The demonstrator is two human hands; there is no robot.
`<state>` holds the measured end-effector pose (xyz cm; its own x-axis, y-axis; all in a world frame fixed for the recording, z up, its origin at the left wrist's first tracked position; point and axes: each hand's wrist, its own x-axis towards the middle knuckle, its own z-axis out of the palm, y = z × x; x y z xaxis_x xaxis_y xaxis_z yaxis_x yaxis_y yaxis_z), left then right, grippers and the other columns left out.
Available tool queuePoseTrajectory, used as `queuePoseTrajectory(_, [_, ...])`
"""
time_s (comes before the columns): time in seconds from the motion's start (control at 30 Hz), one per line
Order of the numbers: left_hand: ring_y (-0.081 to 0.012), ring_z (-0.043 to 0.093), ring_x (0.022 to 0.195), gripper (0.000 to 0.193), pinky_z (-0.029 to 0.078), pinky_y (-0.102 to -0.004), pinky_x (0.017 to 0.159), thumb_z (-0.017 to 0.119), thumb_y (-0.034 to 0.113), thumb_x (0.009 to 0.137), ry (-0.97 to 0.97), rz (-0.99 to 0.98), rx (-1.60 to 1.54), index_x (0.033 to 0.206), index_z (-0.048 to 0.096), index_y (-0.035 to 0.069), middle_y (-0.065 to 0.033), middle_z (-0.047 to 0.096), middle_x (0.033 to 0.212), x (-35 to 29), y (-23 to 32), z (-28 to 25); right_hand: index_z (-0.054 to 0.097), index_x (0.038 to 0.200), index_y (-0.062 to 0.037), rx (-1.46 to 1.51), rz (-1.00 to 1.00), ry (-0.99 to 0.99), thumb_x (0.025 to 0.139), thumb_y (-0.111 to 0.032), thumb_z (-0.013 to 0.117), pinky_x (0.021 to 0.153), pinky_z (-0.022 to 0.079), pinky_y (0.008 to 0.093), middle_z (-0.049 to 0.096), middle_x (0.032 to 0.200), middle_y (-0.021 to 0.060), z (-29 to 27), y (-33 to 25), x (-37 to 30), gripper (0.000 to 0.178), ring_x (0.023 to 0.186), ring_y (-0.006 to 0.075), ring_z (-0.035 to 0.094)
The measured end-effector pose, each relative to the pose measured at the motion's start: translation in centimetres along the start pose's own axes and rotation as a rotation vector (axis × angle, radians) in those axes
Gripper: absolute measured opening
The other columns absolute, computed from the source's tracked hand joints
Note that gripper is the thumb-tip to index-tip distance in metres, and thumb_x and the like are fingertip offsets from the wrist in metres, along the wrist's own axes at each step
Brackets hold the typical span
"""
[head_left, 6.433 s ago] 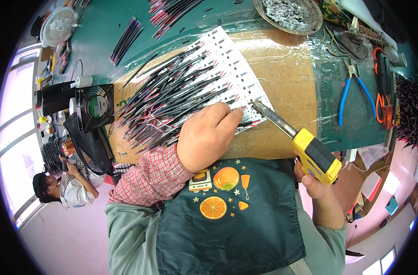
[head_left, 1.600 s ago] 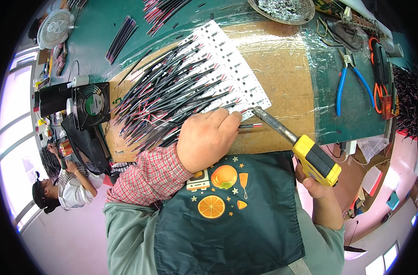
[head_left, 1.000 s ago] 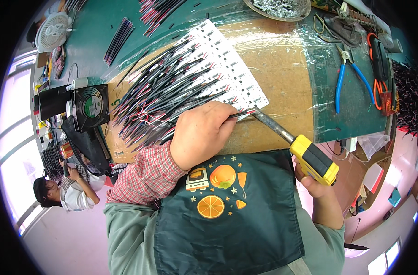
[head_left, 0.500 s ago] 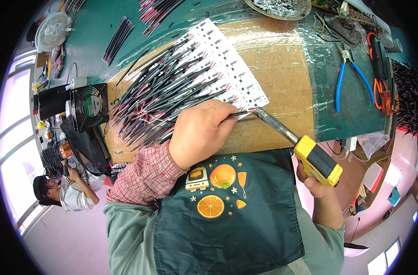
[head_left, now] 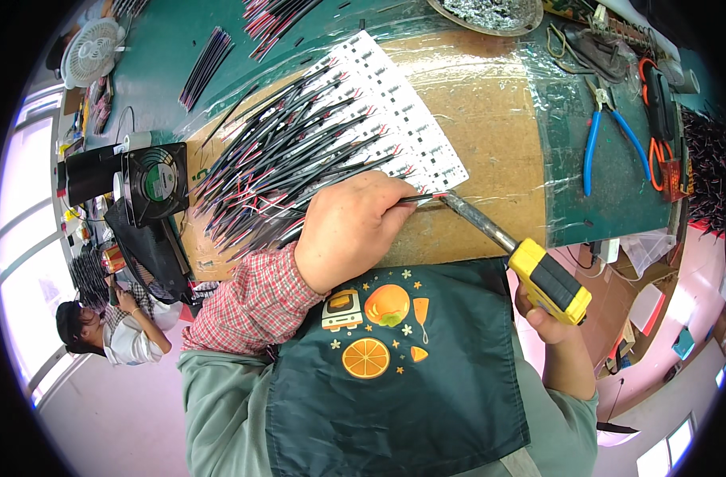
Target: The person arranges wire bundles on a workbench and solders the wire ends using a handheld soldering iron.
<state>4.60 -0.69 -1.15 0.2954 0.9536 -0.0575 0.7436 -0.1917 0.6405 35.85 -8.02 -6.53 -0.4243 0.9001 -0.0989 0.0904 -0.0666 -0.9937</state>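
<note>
My left hand pinches a thin black cable whose bared end shows a bit of red, at the near corner of a white circuit-board panel. Held in my right hand is a yellow and black soldering gun. Its metal barrel points up and left, and the tip meets or nearly meets the cable's end; contact is too small to tell. Many black cables with red and white ends fan out over the panel's left side, beyond my left hand.
Blue-handled pliers and an orange-handled cutting tool lie at right. A metal dish sits at the far edge. At left stands a small black fan. More wire bundles lie at the back. Another person works at far left.
The soldering gun's handle has shifted very slightly left, and its tip stays by the cable's end. My left hand has hardly moved.
</note>
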Motion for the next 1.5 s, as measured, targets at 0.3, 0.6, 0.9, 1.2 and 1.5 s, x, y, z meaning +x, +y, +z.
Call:
queuePoseTrajectory(0.3, [-0.0295,0.064,0.075,0.013,0.051,-0.0356,0.064,0.07,0.011,0.078,0.014,0.015,0.0,0.089,0.068,0.003,-0.0122,0.066,0.082,-0.2,-0.5,-0.6,0.056,0.083,-0.0028,0.269,0.139,0.022,0.079,-0.042,0.072,0.052,0.036,0.0275,0.049,0.065,0.0021,0.1,-1.2,0.1,0.043,0.055,0.0137,0.046])
queuePoseTrajectory(0.6, [-0.0336,0.063,0.082,0.017,0.05,-0.0377,0.071,0.066,0.015,0.084,-0.125,0.01,-0.092,0.095,0.066,0.002,-0.0158,0.065,0.086,-0.9,1.2,-9.0,0.039,0.133,0.0033,0.613,0.092,0.174,0.073,-0.047,0.079,0.047,0.038,0.0256,0.046,0.067,0.0017,3.7,-9.8,6.0,0.087,0.053,0.0122,0.045])
queuePoseTrajectory(0.9, [-0.0135,0.057,0.072,0.024,0.047,-0.028,0.068,0.065,0.018,0.087,0.229,-0.185,0.139,0.104,0.064,-0.001,-0.0086,0.063,0.079,5.8,0.2,-26.8,0.039,0.132,0.0,0.674,0.094,0.157,0.075,-0.046,0.077,0.048,0.041,0.0264,0.046,0.065,0.0011,6.1,-16.3,11.2,0.082,0.052,0.013,0.048])
queuePoseTrajectory(1.2, [-0.0175,0.06,0.078,0.031,0.049,-0.0303,0.073,0.066,0.018,0.085,0.221,-0.159,0.179,0.112,0.063,0.003,-0.0074,0.065,0.088,16.1,-6.9,-29.8,0.036,0.137,-0.0008,0.703,0.156,0.151,0.074,-0.044,0.079,0.053,0.041,0.0291,0.047,0.068,0.0021,5.7,-18.2,13.5,0.088,0.057,0.0148,0.048])
queuePoseTrajectory(1.5, [-0.0317,0.063,0.081,0.027,0.05,-0.0409,0.072,0.069,0.023,0.074,-0.12,-0.191,0.489,0.093,0.066,0.004,-0.0142,0.066,0.085,13.4,-10.5,-33.3,0.042,0.131,-0.0022,0.722,0.159,0.205,0.073,-0.047,0.08,0.047,0.041,0.0276,0.046,0.063,0.0006,5.3,-17.7,16.1,0.083,0.05,0.0137,0.048])
